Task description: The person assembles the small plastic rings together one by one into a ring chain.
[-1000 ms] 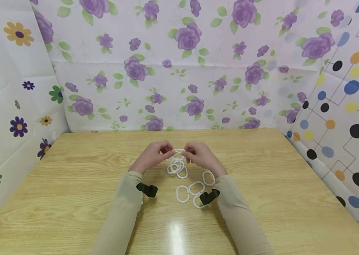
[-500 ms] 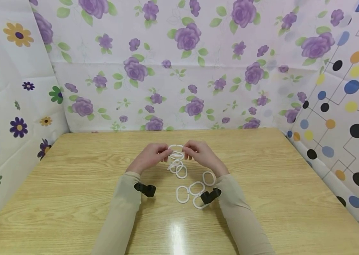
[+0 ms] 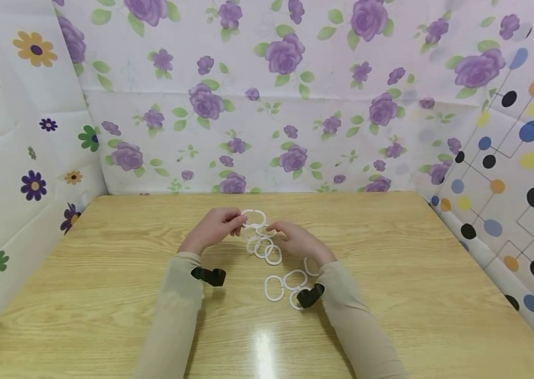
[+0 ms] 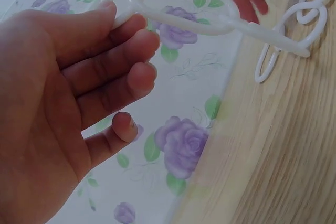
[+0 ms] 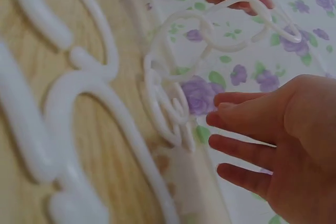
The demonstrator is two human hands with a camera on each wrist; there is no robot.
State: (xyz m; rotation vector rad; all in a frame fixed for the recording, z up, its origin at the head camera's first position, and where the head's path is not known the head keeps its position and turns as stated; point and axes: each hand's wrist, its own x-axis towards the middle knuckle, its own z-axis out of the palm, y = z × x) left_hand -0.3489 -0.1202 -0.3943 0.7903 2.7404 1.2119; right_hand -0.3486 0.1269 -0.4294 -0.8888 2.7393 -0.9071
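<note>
Above the table (image 3: 418,273), our left hand (image 3: 217,226) pinches the white chain (image 3: 265,251) near one end; our right hand (image 3: 299,242), fingers spread, holds nothing beside it. Several links look joined, four loose rings (image 3: 283,285) seemingly not yet. Right sleeve (image 3: 357,316) and wrist camera (image 3: 308,296) partly cover two, and we can't quite trace the chain's overlaps.

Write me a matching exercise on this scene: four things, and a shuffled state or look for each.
1. Left hand
2. Right hand
3. Tabletop
4. Back cloth

A. Purple roses on white
B. Fingers extended, holding nothing
C. Light wood grain
D. Pinching a white ring

Pairs: 1-D, 2-B, 3-C, 4-A
</note>
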